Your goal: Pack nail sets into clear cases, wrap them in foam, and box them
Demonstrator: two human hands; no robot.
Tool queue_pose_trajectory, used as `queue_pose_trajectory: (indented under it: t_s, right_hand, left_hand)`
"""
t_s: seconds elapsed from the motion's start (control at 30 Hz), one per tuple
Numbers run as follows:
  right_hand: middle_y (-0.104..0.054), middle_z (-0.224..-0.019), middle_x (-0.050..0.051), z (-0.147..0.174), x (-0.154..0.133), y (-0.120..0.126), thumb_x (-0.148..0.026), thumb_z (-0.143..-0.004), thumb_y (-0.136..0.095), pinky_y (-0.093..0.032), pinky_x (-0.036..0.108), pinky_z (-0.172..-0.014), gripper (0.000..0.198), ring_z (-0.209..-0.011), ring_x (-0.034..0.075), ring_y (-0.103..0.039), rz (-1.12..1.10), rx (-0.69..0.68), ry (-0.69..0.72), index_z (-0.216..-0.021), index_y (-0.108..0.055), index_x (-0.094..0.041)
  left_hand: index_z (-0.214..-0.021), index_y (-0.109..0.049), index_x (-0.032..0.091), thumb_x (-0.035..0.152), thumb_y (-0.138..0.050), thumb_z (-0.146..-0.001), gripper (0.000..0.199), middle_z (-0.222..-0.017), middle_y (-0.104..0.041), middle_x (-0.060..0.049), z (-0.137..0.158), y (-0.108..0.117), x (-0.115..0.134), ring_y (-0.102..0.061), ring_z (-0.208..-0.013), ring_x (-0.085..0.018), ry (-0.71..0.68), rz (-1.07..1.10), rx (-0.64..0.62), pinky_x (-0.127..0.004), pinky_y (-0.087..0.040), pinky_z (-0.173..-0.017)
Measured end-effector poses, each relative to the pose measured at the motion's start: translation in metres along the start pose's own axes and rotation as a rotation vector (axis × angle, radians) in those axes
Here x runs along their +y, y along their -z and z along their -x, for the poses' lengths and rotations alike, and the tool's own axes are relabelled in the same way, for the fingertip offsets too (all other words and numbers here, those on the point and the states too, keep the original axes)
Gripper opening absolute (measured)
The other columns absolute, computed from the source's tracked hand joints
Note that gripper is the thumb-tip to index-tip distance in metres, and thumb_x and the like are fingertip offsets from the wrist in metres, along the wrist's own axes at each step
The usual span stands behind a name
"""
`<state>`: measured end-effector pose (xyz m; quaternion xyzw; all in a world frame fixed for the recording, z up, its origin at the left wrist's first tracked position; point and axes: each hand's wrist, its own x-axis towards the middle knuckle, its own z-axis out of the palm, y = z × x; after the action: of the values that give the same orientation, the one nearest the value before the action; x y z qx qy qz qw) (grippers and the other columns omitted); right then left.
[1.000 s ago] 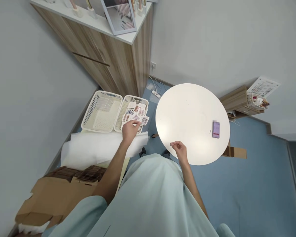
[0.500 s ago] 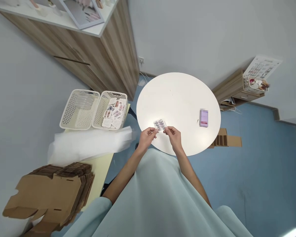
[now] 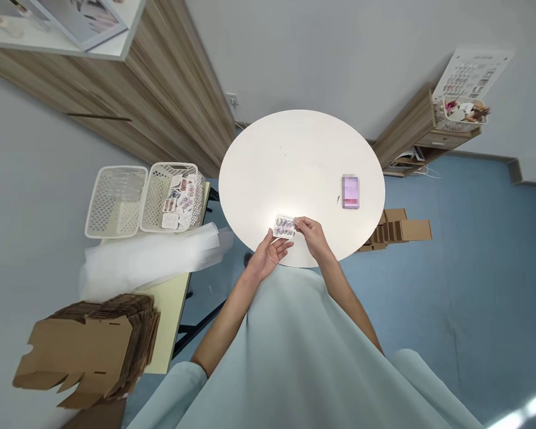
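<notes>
Head | R hand (image 3: pixel 315 236) pinching nail card (image 3: pixel 284 226), faceup, long axis crosswise | L hand (image 3: pixel 267 257) spread

The card (image 3: pixel 284 226) shows silvery-purple rows on white — tabletop (image 3: pixel 312 173) white, floor (image 3: pixel 411 298) blue.

Pale blue-green garment (image 3: pixel 312 351) on my remote feed
I see it plain and loose, with soft lengthwise folds; its wide left sleeve (image 3: pixel 174 390) and right sleeve (image 3: pixel 422 375) share the colour and stop short, leaving the forearms (image 3: pixel 226 325), left hand (image 3: pixel 268 256) and right hand (image 3: pixel 313 235) bare.
</notes>
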<state>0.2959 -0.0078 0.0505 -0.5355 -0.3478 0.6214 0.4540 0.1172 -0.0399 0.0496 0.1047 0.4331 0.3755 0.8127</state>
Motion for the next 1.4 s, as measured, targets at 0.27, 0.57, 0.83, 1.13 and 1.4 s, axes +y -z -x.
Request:
queue_pose_trajectory:
  t_s: [0.27, 0.57, 0.83, 1.13, 1.4]
  right_hand:
    - [-0.076, -0.087, 0.004, 0.002, -0.003, 0.003, -0.059, -0.086, -0.078, -0.054, 0.038, -0.092, 0.037, -0.088, 0.021, -0.067, -0.017, 0.042, 0.024, -0.086, -0.079, -0.022]
    - [-0.079, -0.094, 0.004, 0.014, -0.017, -0.021, -0.052, -0.084, -0.079, -0.054, 0.035, -0.079, 0.028, -0.086, 0.022, -0.068, 0.254, 0.212, 0.109, -0.083, -0.078, -0.025]
    - [-0.077, -0.089, 0.004, 0.005, -0.013, -0.038, -0.040, -0.082, -0.072, -0.055, 0.037, -0.086, 0.017, -0.087, 0.022, -0.068, 0.324, 0.301, 0.051, -0.077, -0.074, -0.024]
    - [-0.073, -0.087, 0.003, -0.014, -0.010, -0.056, -0.049, -0.082, -0.074, -0.051, 0.036, -0.081, 0.026, -0.086, 0.021, -0.064, 0.151, 0.201, 0.003, -0.076, -0.073, -0.023]
    - [-0.069, -0.086, 0.002, -0.017, -0.017, -0.078, -0.058, -0.085, -0.076, -0.053, 0.034, -0.082, 0.035, -0.081, 0.018, -0.061, 0.010, -0.027, 0.011, -0.079, -0.071, -0.024]
  left_hand:
    - [-0.125, -0.073, 0.018, 0.050, -0.075, -0.099, 0.041, -0.134, -0.077, -0.013, 0.000, -0.014, -0.006, -0.078, -0.100, -0.019, -0.019, 0.071, -0.060, -0.024, -0.060, -0.076]
    - [-0.105, -0.068, 0.022, 0.050, -0.094, -0.075, 0.048, -0.135, -0.074, -0.013, 0.000, -0.017, -0.004, -0.074, -0.112, -0.026, -0.325, -0.386, 0.267, -0.036, -0.055, -0.091]
    - [-0.114, -0.067, 0.022, 0.043, -0.094, -0.074, 0.052, -0.133, -0.071, -0.012, 0.000, 0.003, 0.010, -0.076, -0.100, -0.023, -0.500, -0.506, 0.377, -0.036, -0.060, -0.085]
    - [-0.111, -0.071, 0.021, 0.032, -0.091, -0.082, 0.037, -0.096, -0.076, -0.003, 0.000, 0.045, 0.040, -0.074, -0.081, -0.013, -0.250, -0.111, 0.263, -0.027, -0.057, -0.080]
    - [-0.139, -0.069, 0.022, 0.040, -0.083, -0.091, 0.054, -0.146, -0.070, -0.014, 0.014, 0.061, 0.061, -0.063, -0.141, -0.033, -0.013, 0.079, -0.209, -0.038, -0.055, -0.109]
